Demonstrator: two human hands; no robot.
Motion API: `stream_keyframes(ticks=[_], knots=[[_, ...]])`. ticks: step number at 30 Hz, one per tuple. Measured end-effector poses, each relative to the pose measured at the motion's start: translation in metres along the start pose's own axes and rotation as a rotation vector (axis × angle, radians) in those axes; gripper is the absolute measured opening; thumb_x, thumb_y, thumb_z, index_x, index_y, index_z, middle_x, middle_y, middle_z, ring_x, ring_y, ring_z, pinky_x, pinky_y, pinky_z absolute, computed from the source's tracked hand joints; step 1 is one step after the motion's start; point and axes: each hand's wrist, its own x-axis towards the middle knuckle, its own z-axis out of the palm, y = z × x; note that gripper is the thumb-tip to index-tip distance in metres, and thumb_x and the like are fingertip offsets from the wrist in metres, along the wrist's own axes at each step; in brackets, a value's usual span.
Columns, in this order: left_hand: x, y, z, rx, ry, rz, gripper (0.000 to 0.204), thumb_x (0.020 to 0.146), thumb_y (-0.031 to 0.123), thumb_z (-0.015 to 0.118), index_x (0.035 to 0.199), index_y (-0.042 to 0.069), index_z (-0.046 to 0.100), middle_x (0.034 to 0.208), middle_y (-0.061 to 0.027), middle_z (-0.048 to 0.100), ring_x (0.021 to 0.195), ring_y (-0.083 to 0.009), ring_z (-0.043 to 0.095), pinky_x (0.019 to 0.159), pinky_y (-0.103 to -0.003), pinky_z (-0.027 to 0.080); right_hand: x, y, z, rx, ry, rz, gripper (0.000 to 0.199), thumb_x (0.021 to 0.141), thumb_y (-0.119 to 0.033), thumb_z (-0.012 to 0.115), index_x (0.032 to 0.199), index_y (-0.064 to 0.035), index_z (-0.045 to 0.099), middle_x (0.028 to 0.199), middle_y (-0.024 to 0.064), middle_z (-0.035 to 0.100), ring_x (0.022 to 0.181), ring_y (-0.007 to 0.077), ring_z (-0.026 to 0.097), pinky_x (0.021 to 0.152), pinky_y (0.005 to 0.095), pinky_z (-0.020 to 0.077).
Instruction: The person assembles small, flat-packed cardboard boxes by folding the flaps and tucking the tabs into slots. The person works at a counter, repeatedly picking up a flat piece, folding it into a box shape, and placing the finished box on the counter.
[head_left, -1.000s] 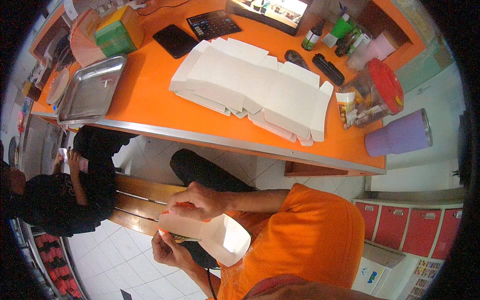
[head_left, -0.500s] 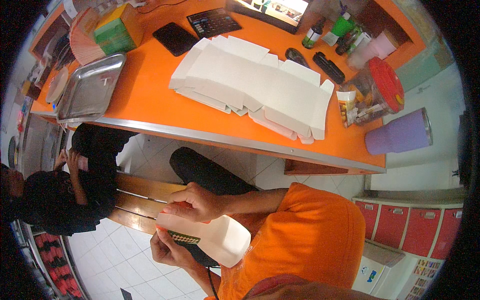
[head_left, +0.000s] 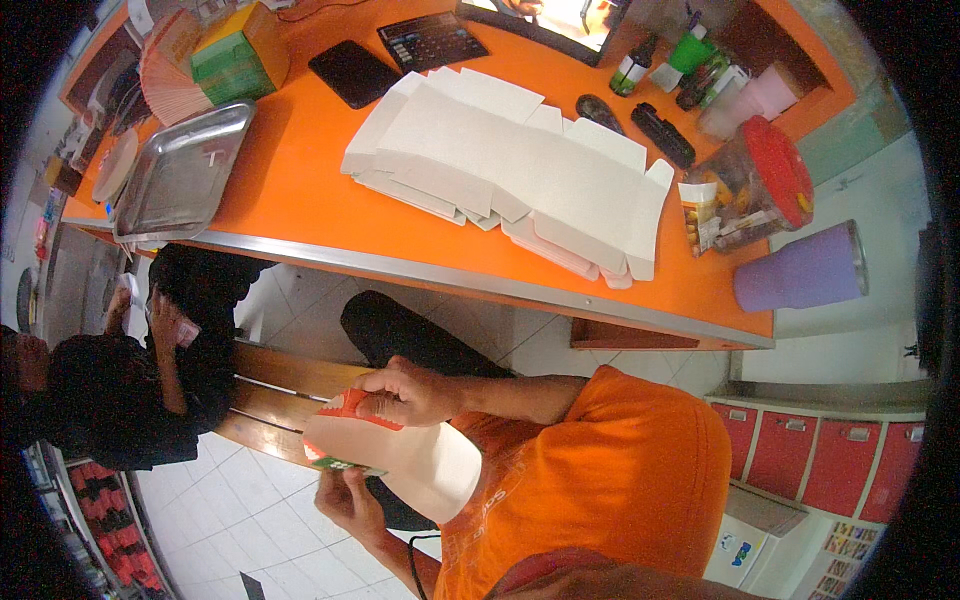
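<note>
White carton [head_left: 440,468], held beyond the tabletop's [head_left: 290,185] near edge: right hand [head_left: 405,392] grips its red edge [head_left: 350,403], left hand [head_left: 350,500] pinches its lower side. Light, even pressure should best avoid crushing it.

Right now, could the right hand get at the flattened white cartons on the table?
Probably yes, once the right hand lets go of the small carton; nothing covers the flattened white cartons, lying near the front edge of the orange table.

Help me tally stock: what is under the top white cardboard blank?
More white cardboard blanks, near edges showing, on the orange desktop; their covered middles and number cannot be seen.
</note>
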Motion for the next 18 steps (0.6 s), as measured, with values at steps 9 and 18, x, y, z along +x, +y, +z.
stream_keyframes(ticks=[9,18], knots=[[-0.012,-0.008,0.002,0.054,0.118,-0.047,0.031,0.098,0.02,0.061,0.095,-0.011,0.064,0.079,-0.0076,0.066,0.072,-0.0103,0.055,0.064,-0.025,0.046,-0.012,0.028,0.006,0.002,-0.082,-0.045,0.023,0.096,-0.019,0.061,0.095,0.0041,0.066,0.067,0.0147,0.064,0.056,0.0174,0.061,0.053,0.0335,0.0458],[-0.03,-0.02,0.004,0.224,-0.007,-0.131,0.038,0.101,0.026,0.057,0.104,-0.011,0.062,0.091,-0.0118,0.067,0.082,-0.0144,0.058,0.073,-0.029,0.048,-0.036,0.049,0.006,-0.176,-0.142,0.125,0.022,0.094,-0.013,0.061,0.105,0.0047,0.067,0.084,0.0217,0.068,0.075,0.0251,0.07,0.066,0.036,0.051]])
